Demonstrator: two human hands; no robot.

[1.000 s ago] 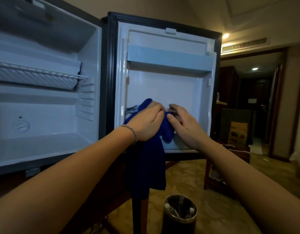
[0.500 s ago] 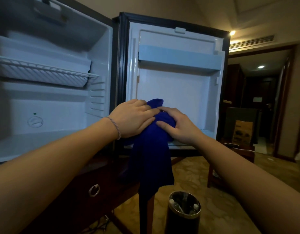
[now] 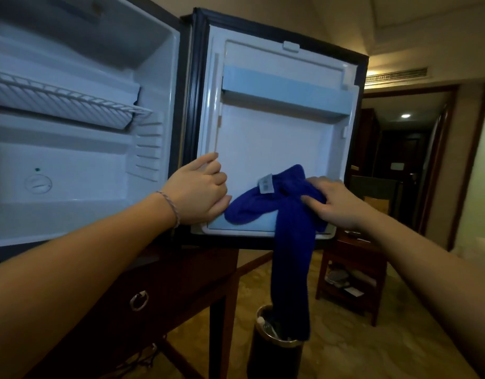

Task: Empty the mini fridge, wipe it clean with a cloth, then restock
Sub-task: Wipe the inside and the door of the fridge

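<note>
The mini fridge [image 3: 80, 214] stands open, with nothing on its wire shelf [image 3: 58, 97] or floor. Its door [image 3: 277, 138] is swung wide, white inner side facing me, and its racks hold nothing. A blue cloth [image 3: 290, 242] lies bunched on the door's bottom rack, with a long tail hanging below the door. My right hand [image 3: 337, 205] grips the bunched cloth at the rack's right end. My left hand [image 3: 199, 190] is apart from the cloth, its fingers curled against the door's left inner rim near the hinge.
The fridge sits on a dark wooden desk with a ring-pull drawer [image 3: 139, 300]. A black waste bin [image 3: 274, 354] stands on the floor right under the cloth's tail. A small wooden side table [image 3: 350, 269] is to the right, with a dim hallway behind it.
My left hand let go of the cloth and moved left to the door's hinge-side rim. My right hand slid the cloth rightward along the bottom rack.
</note>
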